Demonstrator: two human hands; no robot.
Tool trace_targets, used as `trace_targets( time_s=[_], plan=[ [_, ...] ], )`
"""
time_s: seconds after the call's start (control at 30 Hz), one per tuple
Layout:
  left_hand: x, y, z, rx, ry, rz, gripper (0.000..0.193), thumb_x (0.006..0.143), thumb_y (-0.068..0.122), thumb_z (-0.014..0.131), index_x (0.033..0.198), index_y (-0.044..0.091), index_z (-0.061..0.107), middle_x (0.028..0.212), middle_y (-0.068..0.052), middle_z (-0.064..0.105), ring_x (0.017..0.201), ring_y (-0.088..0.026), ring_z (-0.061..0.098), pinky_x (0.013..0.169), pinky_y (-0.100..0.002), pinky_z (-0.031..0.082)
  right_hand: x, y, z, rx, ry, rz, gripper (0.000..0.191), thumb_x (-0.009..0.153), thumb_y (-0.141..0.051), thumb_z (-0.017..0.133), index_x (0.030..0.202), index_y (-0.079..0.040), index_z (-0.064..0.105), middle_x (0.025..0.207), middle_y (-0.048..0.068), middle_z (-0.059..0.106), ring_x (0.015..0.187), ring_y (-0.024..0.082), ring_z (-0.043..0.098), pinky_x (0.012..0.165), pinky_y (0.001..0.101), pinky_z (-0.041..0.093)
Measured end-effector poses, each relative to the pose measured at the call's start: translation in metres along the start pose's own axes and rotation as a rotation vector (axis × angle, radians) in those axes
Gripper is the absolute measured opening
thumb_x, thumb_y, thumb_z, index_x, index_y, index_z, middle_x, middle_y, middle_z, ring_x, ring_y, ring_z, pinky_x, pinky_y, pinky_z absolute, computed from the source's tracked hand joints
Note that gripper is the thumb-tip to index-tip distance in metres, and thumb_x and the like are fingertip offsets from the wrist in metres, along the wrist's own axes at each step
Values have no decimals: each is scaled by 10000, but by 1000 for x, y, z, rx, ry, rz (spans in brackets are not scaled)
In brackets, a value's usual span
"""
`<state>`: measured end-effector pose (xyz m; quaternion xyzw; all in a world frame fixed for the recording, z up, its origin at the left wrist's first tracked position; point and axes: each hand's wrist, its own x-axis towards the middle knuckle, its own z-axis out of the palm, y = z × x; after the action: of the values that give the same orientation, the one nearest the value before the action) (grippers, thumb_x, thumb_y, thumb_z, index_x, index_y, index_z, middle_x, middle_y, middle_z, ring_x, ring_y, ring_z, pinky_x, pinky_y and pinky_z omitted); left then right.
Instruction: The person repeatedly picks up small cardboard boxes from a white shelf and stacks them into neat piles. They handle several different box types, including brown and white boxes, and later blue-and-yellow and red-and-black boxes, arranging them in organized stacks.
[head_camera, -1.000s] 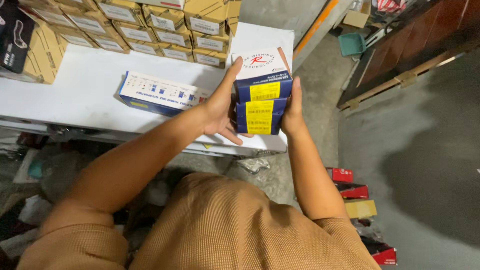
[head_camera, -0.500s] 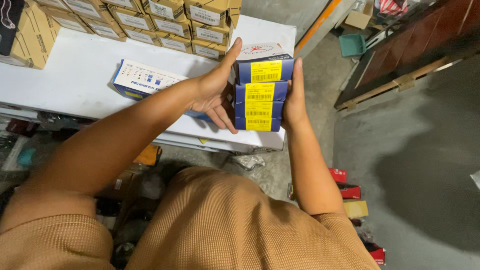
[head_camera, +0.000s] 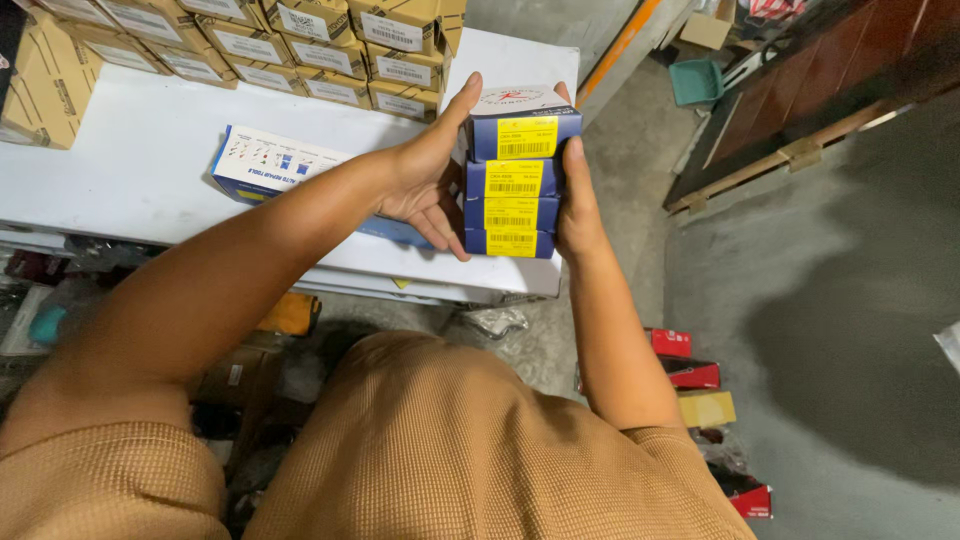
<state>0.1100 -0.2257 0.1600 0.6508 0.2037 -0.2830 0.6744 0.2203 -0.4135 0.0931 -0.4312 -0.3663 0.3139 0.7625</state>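
Squeezing the stack of four boxes (head_camera: 512, 175) between my left hand (head_camera: 425, 180) and right hand (head_camera: 578, 205), fingers flat on its sides, I could let the top box slide off if the pressure slackens.

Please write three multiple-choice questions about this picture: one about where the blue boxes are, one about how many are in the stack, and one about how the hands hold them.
1. Where is the stack of blue boxes?
A. Held above the near edge of the white table
B. On the floor
C. On top of the brown cartons

2. How many blue boxes with yellow labels show in the stack?
A. Two
B. Four
C. Seven

3. How is the stack held?
A. By one hand only
B. It is not touched
C. Pressed between the left hand and the right hand

Answers: 1 A, the stack sits between both hands over the table's front edge. 2 B, four yellow labels are stacked. 3 C, a palm presses each side.
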Motion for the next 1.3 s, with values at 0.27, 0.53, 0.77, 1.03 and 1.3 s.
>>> trace_targets(
  time_s=[0.27,0.53,0.77,1.03,1.3],
  plan=[
    [5,2,2,-6,-54,27,1531,415,1042,53,1527,73,460,1322,-366,661,972,-474,793,734,-406,634,-3,-10,4,26,49,-35,755,1129,-496,411,1698,-93,122,1677,145,360,1517,263,418,1289,401,326],
    [7,-3,-4,-61,-155,69,1535,405,1047,114,1561,75,386,1411,-293,643,1101,-499,746,844,-449,599,-5,-11,-5,81,97,-18,751,1102,-510,432,1674,-109,156,1594,137,445,1426,266,499,1225,426,399],
    [18,-14,-18,-201,-252,126,1195,730,844,401,1500,-68,455,1337,-330,666,1088,-468,736,735,-404,632,-1,-7,-15,104,132,-41,737,1109,-517,445,1679,-112,210,1613,115,449,1455,247,490,1253,402,390],
    [22,-23,-18,-273,-159,152,936,810,608,486,1445,-79,443,1269,-365,684,1044,-443,752,687,-398,633,6,-5,-14,137,143,-44,746,1098,-514,458,1666,-80,245,1591,121,465,1436,243,503,1236,408,404],
    [19,-21,-18,-246,-98,139,927,785,636,454,1436,-24,447,1249,-312,701,1016,-421,765,669,-381,631,10,-4,-9,102,121,-49,727,1101,-498,461,1658,-80,256,1589,125,472,1439,252,501,1239,409,400]
  ],
)
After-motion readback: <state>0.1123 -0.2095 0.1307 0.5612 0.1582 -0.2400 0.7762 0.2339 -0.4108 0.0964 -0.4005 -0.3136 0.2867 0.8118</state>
